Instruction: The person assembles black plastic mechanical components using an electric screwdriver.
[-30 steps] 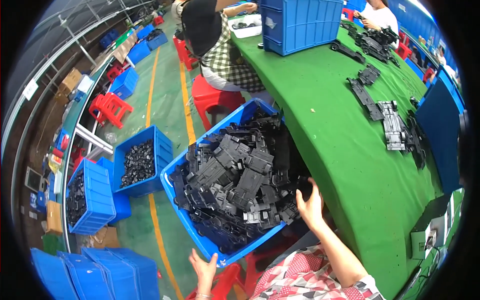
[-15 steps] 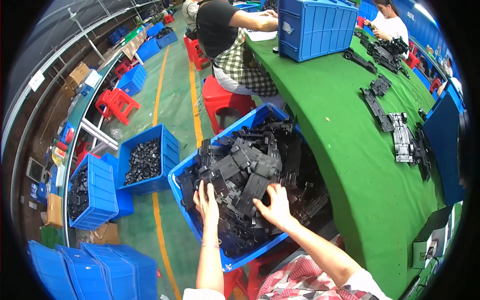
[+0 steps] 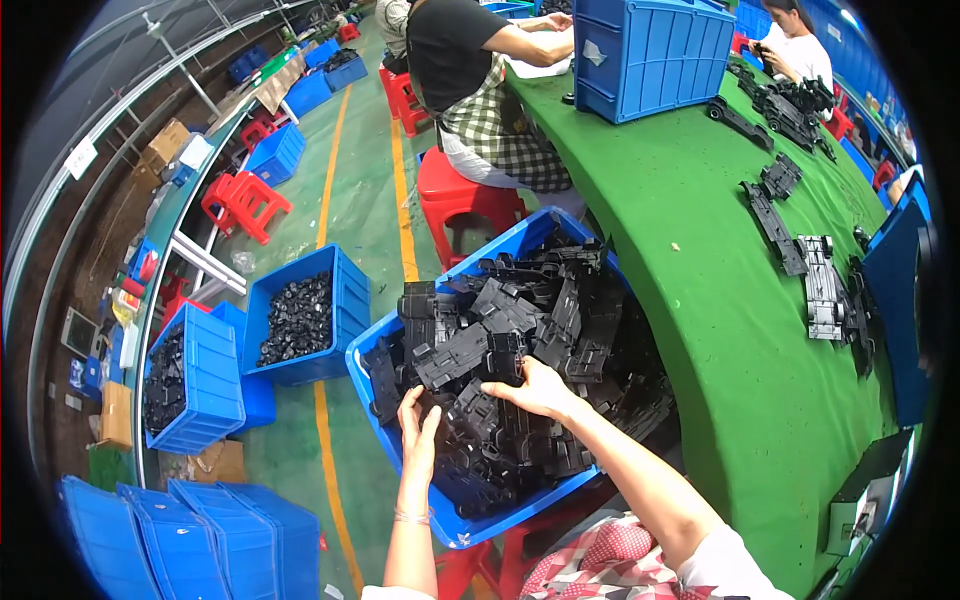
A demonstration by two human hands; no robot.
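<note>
A blue bin (image 3: 358, 365) before me is heaped with black plastic toy-car chassis parts (image 3: 460, 355). Low over the heap, my right hand (image 3: 540, 388) grips a dark chassis part (image 3: 507, 352) between thumb and fingers; the fingertips are partly hidden behind it. My left hand (image 3: 418, 435) is inside the bin's left side, its thumb and fingers apart. It is close to the parts at the near left, and nothing shows between its fingers.
A green-covered table (image 3: 640, 230) runs along the right, with chassis parts (image 3: 822, 290) and an upright blue crate (image 3: 650, 60) on it. Left stands a bin of small black pieces (image 3: 297, 320). A red stool (image 3: 465, 195) and a seated co-worker (image 3: 450, 60) are ahead.
Parts on top of the heap have shifted, and a broad chassis piece lies further left. My right hand has moved slightly up, my left hand slightly down. The whole view has shifted a little.
</note>
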